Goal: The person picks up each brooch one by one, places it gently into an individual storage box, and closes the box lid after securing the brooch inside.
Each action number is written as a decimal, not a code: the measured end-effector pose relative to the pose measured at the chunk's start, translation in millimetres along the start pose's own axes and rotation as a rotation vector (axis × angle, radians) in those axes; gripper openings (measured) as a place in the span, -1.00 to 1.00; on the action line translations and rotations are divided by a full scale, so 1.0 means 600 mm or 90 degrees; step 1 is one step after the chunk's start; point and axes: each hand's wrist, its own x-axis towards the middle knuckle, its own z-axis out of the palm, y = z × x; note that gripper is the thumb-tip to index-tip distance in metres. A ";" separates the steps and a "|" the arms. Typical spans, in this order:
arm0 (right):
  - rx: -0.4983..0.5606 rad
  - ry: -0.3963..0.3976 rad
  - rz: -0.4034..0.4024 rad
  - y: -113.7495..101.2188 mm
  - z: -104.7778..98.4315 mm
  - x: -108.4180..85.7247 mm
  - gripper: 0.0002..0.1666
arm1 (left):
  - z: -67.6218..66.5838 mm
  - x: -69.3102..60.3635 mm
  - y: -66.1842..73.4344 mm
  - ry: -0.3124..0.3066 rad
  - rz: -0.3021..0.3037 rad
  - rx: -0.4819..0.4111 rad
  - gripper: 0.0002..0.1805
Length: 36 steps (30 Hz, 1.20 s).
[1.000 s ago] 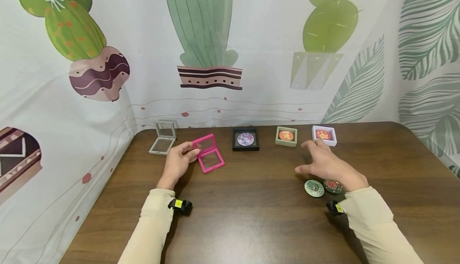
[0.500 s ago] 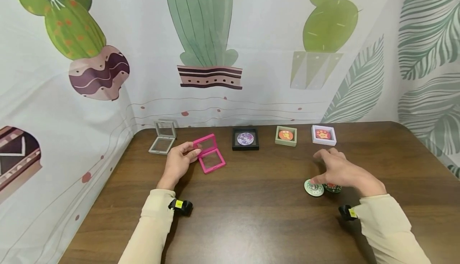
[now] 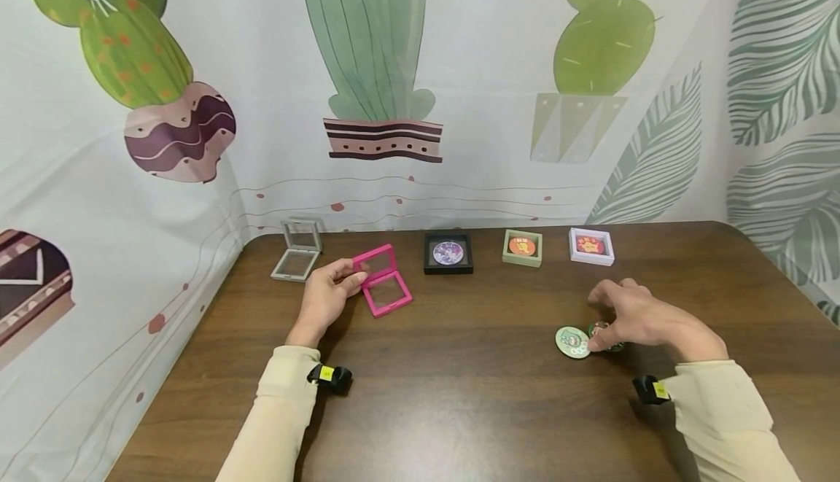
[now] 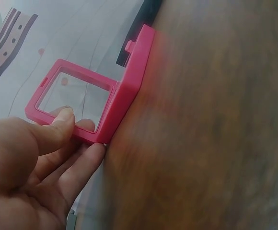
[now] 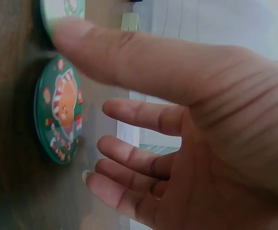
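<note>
Across the front and middle, a brown wood-grain bench [image 3: 433,409] with rounded rear corners; a patch of glare lies on its near part. Behind and to the sides hangs a white cloth [image 3: 485,66], printed with 3 large potted cacti, leaves at right and, at the far left, part of another pot.

Along the rear edge, left to right: a grey frame [image 3: 303,251], standing open at its hinge; a black frame [image 3: 448,270] with a purple badge [image 3: 448,254]; a green frame [image 3: 522,261] with an orange badge [image 3: 523,246]; a white frame [image 3: 592,259] with a red badge [image 3: 590,245].

Between the grey and black frames, slightly nearer the viewer, the pink frame [image 3: 379,278], unfolded, 1 panel raised and 1 down on the bench. The left hand [image 3: 326,300] has its grip closed on the raised panel's left edge, thumb on the face, fingers behind.

At right, on the bench, 2 round badges side by side: a pale green badge [image 3: 572,341] and a dark green badge [image 5: 58,110]. Over them, the right hand [image 3: 646,325], its grip spread, thumb well apart from the loosely bent fingers, holding nothing. It hides much of the dark green badge from above; its thumb tip crosses the pale green badge's edge, contact uncertain.
</note>
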 end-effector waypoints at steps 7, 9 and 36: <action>0.007 -0.013 0.013 0.007 0.001 0.004 -0.22 | -0.005 0.001 -0.001 -0.011 0.012 0.044 -0.84; 0.003 -0.011 0.013 0.009 0.002 0.004 -0.24 | -0.009 0.001 -0.001 -0.018 0.013 0.065 -0.81; -0.053 -0.010 0.052 0.011 -0.001 0.000 -0.45 | -0.011 -0.019 0.024 -0.188 0.020 0.305 0.17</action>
